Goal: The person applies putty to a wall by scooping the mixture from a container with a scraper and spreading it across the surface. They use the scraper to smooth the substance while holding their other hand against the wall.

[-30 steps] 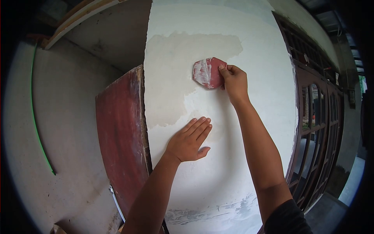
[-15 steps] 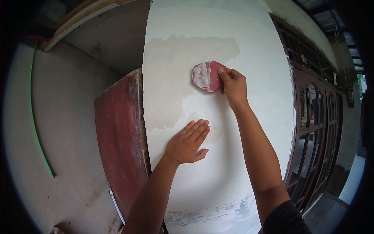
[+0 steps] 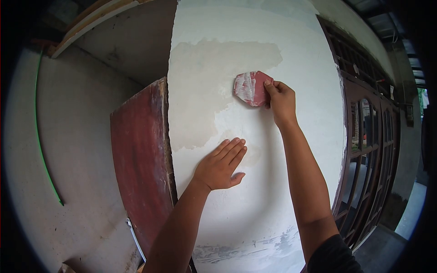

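Observation:
In my right hand [image 3: 284, 103] is a reddish, eight-sided putty scraper [image 3: 259, 93], gripped at its right edge with the thumb on its face. White putty is smeared over the scraper's left half. It lies close against the white wall [image 3: 300, 50], at the edge of a greyish bare patch [image 3: 191, 109] with a ragged outline. Lower down, my left hand [image 3: 221, 164] lies flat on the wall with the fingers stretched out and holds nothing. Fresh white putty shows between the patch and both hands.
A dark red wooden panel [image 3: 139, 159] leans out at the wall's left edge. Farther left, a green cord [image 3: 37, 132] hangs on a grey wall [image 3: 82, 150]. Brown doors with glass panes [image 3: 364, 159] stand on the right. Grey smears [image 3: 255, 248] mark the wall's lower part.
My right hand and the scraper have moved a little to the right along the wall. My left hand has stayed nearly in place.

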Tool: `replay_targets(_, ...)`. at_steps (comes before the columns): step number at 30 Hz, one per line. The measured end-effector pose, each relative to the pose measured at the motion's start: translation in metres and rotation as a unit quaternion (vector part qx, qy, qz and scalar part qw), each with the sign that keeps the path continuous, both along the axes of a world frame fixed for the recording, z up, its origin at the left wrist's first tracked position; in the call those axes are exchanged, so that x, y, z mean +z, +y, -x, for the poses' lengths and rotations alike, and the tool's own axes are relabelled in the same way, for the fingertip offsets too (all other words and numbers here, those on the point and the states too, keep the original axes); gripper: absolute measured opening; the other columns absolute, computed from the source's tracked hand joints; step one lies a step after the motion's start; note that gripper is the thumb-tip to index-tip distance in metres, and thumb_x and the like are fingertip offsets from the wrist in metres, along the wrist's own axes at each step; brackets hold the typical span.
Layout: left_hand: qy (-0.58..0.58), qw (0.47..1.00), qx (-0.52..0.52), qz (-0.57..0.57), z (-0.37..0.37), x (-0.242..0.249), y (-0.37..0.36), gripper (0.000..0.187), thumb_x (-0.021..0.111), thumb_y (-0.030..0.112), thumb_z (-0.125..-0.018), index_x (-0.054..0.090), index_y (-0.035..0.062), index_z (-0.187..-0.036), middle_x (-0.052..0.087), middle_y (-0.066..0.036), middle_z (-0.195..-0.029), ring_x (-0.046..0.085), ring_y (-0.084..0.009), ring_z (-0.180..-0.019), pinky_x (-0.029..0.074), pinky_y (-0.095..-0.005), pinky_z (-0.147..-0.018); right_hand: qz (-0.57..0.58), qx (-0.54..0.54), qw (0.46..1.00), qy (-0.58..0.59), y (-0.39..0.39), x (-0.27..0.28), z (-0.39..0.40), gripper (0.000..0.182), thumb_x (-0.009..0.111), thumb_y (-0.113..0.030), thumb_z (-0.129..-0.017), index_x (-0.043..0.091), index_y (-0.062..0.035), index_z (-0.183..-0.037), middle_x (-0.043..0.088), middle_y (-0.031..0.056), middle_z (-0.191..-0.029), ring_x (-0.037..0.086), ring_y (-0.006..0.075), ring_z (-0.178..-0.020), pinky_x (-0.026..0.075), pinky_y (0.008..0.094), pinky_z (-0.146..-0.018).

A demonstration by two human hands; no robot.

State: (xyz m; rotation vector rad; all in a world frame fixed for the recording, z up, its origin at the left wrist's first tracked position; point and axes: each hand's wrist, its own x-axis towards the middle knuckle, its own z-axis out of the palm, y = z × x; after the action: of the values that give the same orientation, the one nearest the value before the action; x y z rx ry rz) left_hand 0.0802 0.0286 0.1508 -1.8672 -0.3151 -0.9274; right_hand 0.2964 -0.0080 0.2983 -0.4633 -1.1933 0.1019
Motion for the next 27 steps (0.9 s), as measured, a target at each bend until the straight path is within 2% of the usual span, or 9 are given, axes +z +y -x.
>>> replay_targets(2, 0.0, 1.0, -0.002, -0.001, 0.0, 0.0, 0.0, 0.066, 0.067, 0.042, -0.09, 0.059, 0.0022, -0.141, 0.053, -0.013, -0.154, 0.046, -0.0251, -0.146, 0.031, -0.0413, -0.126, -0.009, 0.002, 0.999, -0.039, 0.003, 0.004, 0.015, 0.03, 0.068, -0.026, -0.102, 0.07, 0.0035, -0.101, 0.067, 0.0038, -0.078, 0.055, 0.0099, -0.059, 0.045, 0.0275, -0.051)
replay_targets(3, -0.002, 1.0, -0.011, 0.003, 0.0, 0.0, 0.001, 0.066, 0.069, 0.04, -0.088, 0.059, 0.0021, -0.141, 0.053, -0.014, -0.153, 0.047, -0.0266, -0.145, 0.033, -0.0426, -0.125, -0.009, -0.006, 0.999, -0.045, 0.005, 0.006, 0.021, 0.03, 0.069, -0.024, -0.1, 0.073, 0.006, -0.102, 0.069, 0.0072, -0.073, 0.059, 0.0137, -0.051, 0.048, 0.0315, -0.049)
replay_targets(4, -0.003, 1.0, -0.019, 0.006, 0.0, 0.001, 0.001, 0.066, 0.072, 0.038, -0.086, 0.059, 0.0021, -0.14, 0.054, -0.014, -0.153, 0.049, -0.0281, -0.144, 0.036, -0.0439, -0.123, -0.008, -0.006, 0.999, -0.044, 0.006, 0.006, 0.023, 0.03, 0.069, -0.024, -0.1, 0.073, 0.006, -0.102, 0.069, 0.0072, -0.073, 0.059, 0.0137, -0.051, 0.048, 0.0315, -0.049)
replay_targets(6, -0.003, 1.0, -0.021, 0.007, 0.0, 0.001, 0.001, 0.066, 0.071, 0.038, -0.086, 0.059, 0.002, -0.141, 0.054, -0.014, -0.153, 0.049, -0.0281, -0.144, 0.036, -0.044, -0.123, 0.01, -0.097, 0.993, -0.064, 0.006, 0.004, 0.026, 0.03, 0.069, -0.024, -0.099, 0.073, 0.0057, -0.103, 0.072, 0.0095, -0.077, 0.062, 0.0151, -0.051, 0.049, 0.0319, -0.048)
replay_targets(12, -0.001, 1.0, -0.016, 0.01, 0.001, 0.0, 0.003, 0.067, 0.071, 0.038, -0.087, 0.058, 0.0022, -0.142, 0.053, -0.014, -0.154, 0.047, -0.0279, -0.145, 0.035, -0.0439, -0.124, 0.025, -0.08, 0.996, -0.003, 0.01, -0.007, -0.008, 0.032, 0.068, -0.025, -0.1, 0.072, 0.0065, -0.105, 0.072, 0.0087, -0.079, 0.06, 0.0145, -0.05, 0.048, 0.0293, -0.047)
replay_targets(17, -0.007, 1.0, -0.018, 0.021, 0.003, -0.003, 0.0, 0.068, 0.071, 0.038, -0.087, 0.056, 0.0024, -0.143, 0.052, -0.014, -0.155, 0.047, -0.0281, -0.146, 0.034, -0.0442, -0.125, -0.055, 0.05, 0.997, -0.008, 0.012, -0.019, -0.014, 0.03, 0.066, -0.024, -0.103, 0.068, 0.0058, -0.106, 0.068, 0.0048, -0.077, 0.057, 0.0105, -0.054, 0.046, 0.0277, -0.047)
replay_targets(20, -0.002, 1.0, -0.007, 0.019, 0.001, -0.002, -0.002, 0.069, 0.07, 0.042, -0.088, 0.056, 0.0023, -0.143, 0.052, -0.013, -0.155, 0.045, -0.0266, -0.146, 0.031, -0.0423, -0.126, -0.036, 0.079, 0.996, 0.0, 0.012, -0.017, -0.014, 0.03, 0.066, -0.025, -0.103, 0.067, 0.0049, -0.107, 0.069, 0.0049, -0.078, 0.059, 0.0098, -0.058, 0.047, 0.0274, -0.048)
replay_targets(24, 0.001, 0.999, -0.015, 0.031, 0.002, -0.001, -0.003, 0.07, 0.072, 0.039, -0.087, 0.056, 0.0029, -0.144, 0.05, -0.014, -0.156, 0.045, -0.0295, -0.147, 0.033, -0.045, -0.125, -0.03, 0.079, 0.996, -0.033, 0.01, -0.002, 0.011, 0.031, 0.067, -0.025, -0.102, 0.069, 0.0054, -0.104, 0.069, 0.0057, -0.077, 0.059, 0.0112, -0.055, 0.049, 0.0282, -0.049)
replay_targets(27, 0.002, 0.998, -0.015, 0.053, 0.003, -0.003, -0.005, 0.072, 0.073, 0.04, -0.087, 0.054, 0.0034, -0.146, 0.049, -0.014, -0.157, 0.044, -0.0297, -0.147, 0.032, -0.0455, -0.125, 0.006, 0.015, 0.998, -0.056, 0.009, 0.003, 0.02, 0.03, 0.067, -0.024, -0.102, 0.07, 0.0056, -0.103, 0.07, 0.0078, -0.075, 0.06, 0.0129, -0.052, 0.05, 0.0286, -0.049)
